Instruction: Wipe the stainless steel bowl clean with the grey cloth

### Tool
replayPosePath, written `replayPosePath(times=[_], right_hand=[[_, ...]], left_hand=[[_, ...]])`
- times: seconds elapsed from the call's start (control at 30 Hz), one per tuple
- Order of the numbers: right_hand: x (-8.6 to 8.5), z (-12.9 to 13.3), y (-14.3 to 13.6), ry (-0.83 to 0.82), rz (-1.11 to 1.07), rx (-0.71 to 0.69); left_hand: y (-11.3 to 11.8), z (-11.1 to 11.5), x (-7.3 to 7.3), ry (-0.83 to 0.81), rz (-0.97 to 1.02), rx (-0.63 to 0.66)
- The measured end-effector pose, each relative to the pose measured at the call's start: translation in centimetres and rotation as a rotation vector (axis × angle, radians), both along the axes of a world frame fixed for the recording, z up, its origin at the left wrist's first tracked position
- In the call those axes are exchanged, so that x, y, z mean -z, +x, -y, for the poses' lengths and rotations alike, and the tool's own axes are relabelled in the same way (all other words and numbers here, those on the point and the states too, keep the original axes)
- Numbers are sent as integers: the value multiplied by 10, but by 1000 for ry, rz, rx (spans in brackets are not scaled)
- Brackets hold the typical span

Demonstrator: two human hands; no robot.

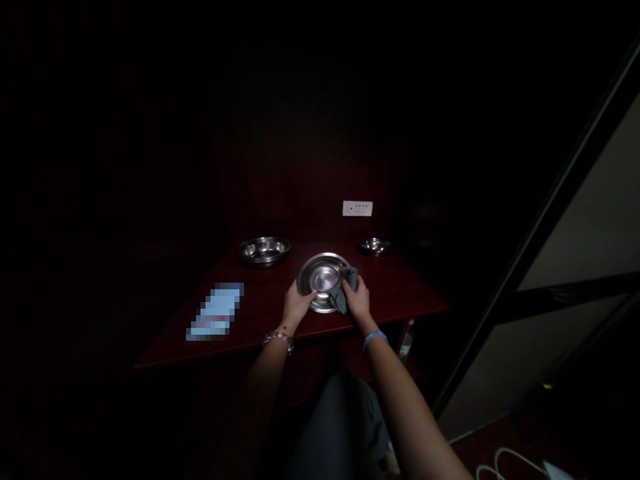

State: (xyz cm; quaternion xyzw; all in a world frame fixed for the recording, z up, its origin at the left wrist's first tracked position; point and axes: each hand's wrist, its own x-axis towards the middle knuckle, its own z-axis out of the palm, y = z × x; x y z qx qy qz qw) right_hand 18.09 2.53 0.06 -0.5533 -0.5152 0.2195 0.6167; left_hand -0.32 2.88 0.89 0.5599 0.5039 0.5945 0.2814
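A round stainless steel basin [320,275] is tilted toward me near the front edge of the dark red table [280,303]. My left hand [297,303] grips its left rim, with the thumb over the inside. On the right side, my right hand [358,299] is closed on a grey cloth [338,298], which lies against the basin's rim and inner wall. The fingers behind the basin are hidden.
A wider steel basin [264,252] stands at the back left, and a small steel bowl [375,247] at the back right. A blurred-out, light blue flat item [216,312] lies at left. A socket [357,209] is on the wall; a bottle [406,343] stands below the table's right side.
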Motion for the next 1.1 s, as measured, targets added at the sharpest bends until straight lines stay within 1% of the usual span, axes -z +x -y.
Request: replayPosePath(times=[0.23,0.47,0.97,1.1], right_hand=[[-1,0,0,-10,7,9],[-1,1,0,-24,10,-3],[1,-1,1,-12,17,-12],[1,0,1,-7,17,-5]], left_hand=[[0,-1,2,-4,13,-6],[0,2,0,-6,16,-9],[0,1,0,-36,-62,-57],[1,2,-1,-27,-52,-65]])
